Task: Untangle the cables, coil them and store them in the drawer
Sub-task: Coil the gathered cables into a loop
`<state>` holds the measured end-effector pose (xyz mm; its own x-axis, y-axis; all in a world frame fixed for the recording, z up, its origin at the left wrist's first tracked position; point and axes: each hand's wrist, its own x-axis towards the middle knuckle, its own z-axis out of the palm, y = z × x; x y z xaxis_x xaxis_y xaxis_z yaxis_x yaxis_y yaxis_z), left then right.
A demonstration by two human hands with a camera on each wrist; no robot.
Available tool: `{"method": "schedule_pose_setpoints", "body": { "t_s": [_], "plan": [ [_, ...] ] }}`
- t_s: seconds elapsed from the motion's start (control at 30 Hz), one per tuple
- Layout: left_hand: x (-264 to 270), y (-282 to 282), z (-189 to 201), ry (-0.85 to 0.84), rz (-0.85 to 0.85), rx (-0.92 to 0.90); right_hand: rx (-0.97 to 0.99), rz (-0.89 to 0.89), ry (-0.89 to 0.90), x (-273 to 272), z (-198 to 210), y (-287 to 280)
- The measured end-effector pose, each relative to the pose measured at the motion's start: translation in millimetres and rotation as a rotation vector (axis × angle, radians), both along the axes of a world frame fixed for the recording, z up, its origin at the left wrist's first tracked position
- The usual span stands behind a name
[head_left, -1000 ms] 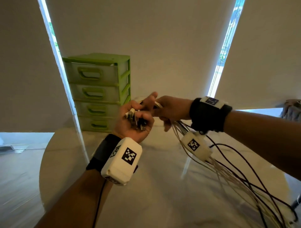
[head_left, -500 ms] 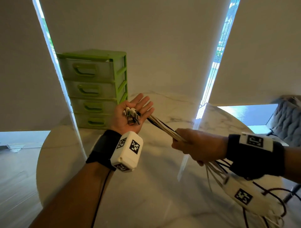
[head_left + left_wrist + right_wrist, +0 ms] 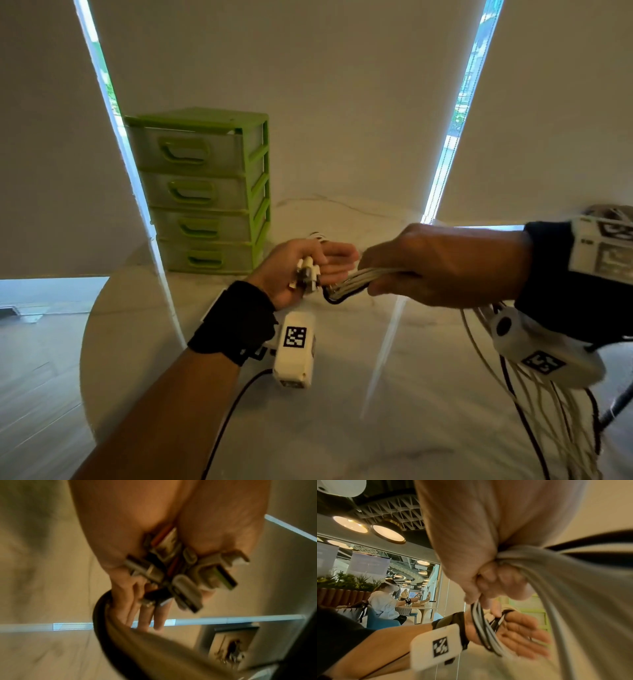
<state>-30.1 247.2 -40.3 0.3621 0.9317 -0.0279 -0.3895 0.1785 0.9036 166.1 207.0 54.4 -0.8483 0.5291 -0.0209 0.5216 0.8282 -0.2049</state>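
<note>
Head view shows the left hand [image 3: 301, 270] palm up above the marble bench [image 3: 342, 411], fingers straight, its thumb pinning a cluster of cable plugs [image 3: 307, 278] against the palm. Just beside it, the right hand [image 3: 445, 263] has a full-fisted grip on the bundle of white and black cables [image 3: 356, 279], which loops round the left hand's fingers and trails off under the right wrist toward the bench's right edge. A green four-drawer unit [image 3: 205, 192] stands on the bench behind the left hand, all drawers closed.
</note>
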Motion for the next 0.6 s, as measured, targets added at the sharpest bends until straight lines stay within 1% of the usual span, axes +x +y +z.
{"method": "schedule_pose_setpoints", "body": {
  "t_s": [0.07,0.1,0.2,0.33,0.43,0.5,0.6],
  "plan": [
    [10.6,-7.3,-2.4,0.07,-0.049,0.039,-0.021,0.048,-0.01,-9.8,4.5,5.1],
    [14.2,-9.9,-3.0,0.072,-0.06,0.06,-0.013,0.063,-0.008,-14.1,5.3,8.2],
    [12.1,-9.6,-5.6,-0.024,-0.106,0.075,-0.009,0.053,0.027,-20.1,5.9,16.2],
    [7.6,-10.3,-3.0,-0.096,-0.153,0.124,-0.03,0.012,0.11,-20.6,6.4,24.2],
    [9.6,-16.4,1.0,-0.091,-0.25,0.176,-0.078,0.01,0.199,-20.2,8.3,27.5],
    [11.6,-20.8,6.4,-0.091,-0.283,0.137,-0.092,0.005,0.254,-19.0,9.3,28.4],
    [12.9,-19.8,9.9,-0.119,-0.33,0.065,-0.11,-0.055,0.275,-16.9,7.4,31.5]
  ]
}}
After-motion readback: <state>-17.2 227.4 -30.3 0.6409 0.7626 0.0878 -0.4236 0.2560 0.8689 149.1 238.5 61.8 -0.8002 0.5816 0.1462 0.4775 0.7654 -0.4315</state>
